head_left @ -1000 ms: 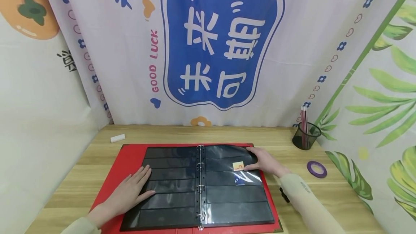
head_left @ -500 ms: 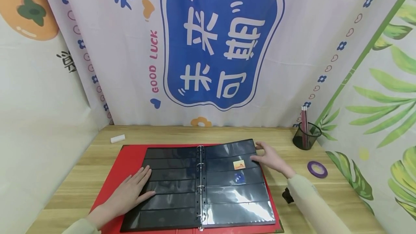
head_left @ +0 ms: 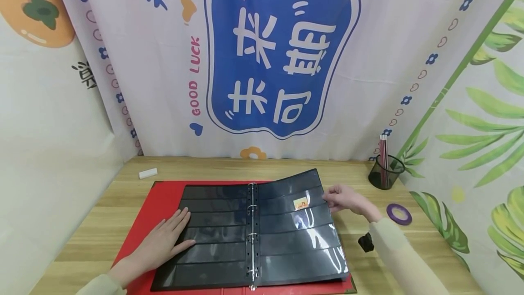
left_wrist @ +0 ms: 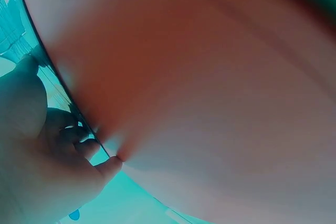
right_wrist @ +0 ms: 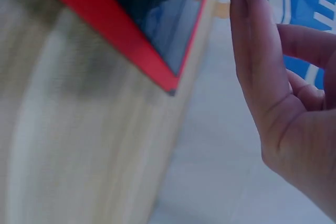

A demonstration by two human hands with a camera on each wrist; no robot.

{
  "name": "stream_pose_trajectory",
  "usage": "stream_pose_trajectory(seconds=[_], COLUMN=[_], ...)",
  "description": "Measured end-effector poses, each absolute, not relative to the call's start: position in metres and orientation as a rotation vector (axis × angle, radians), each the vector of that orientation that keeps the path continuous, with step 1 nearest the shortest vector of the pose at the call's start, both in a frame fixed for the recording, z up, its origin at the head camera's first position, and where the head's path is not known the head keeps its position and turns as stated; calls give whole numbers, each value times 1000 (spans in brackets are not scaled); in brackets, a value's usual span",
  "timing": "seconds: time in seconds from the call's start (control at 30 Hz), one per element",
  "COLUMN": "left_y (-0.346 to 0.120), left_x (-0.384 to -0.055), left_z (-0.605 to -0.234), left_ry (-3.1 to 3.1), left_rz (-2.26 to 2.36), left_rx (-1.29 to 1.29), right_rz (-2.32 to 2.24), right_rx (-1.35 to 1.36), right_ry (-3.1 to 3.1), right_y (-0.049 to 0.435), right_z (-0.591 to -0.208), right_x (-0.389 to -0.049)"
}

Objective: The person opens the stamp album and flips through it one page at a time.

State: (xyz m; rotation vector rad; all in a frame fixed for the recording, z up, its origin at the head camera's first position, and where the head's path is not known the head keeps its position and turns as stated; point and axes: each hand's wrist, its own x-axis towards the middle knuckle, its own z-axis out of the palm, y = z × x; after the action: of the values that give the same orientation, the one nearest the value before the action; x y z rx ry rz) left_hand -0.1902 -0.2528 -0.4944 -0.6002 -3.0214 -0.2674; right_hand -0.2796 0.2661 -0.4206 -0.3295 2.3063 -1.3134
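Rests the left hand [head_left: 163,242] on the outer edge of the left black page [head_left: 217,231], with fingers straight and close together and thumb apart. Pinches the outer edge of the right black page [head_left: 294,265] with the right hand [head_left: 345,198], holding the far corner up off the red binder [head_left: 159,201]. Has that binder open on the wooden table [head_left: 110,213], with small yellow [head_left: 300,203] and blue cards in the right page's pockets.

Glossy plastic pages [head_left: 290,264]; shiny metal rings [head_left: 252,237]; wood-grain tabletop [head_left: 98,220].
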Motion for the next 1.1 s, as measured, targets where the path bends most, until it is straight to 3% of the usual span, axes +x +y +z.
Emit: stream_pose_trajectory(seconds=[0.63, 1.1], left_y=[-253, -253], left_x=[-190, -191], left_z=[-496, -494], left_ry=[-3010, -3017], left_rz=[-252, -239], left_rx=[-589, -605], right_rz=[-1334, -1293], right_rx=[-345, -438], right_ry=[2442, 2554], right_y=[227, 166], right_z=[-354, -309], right_x=[-293, -291])
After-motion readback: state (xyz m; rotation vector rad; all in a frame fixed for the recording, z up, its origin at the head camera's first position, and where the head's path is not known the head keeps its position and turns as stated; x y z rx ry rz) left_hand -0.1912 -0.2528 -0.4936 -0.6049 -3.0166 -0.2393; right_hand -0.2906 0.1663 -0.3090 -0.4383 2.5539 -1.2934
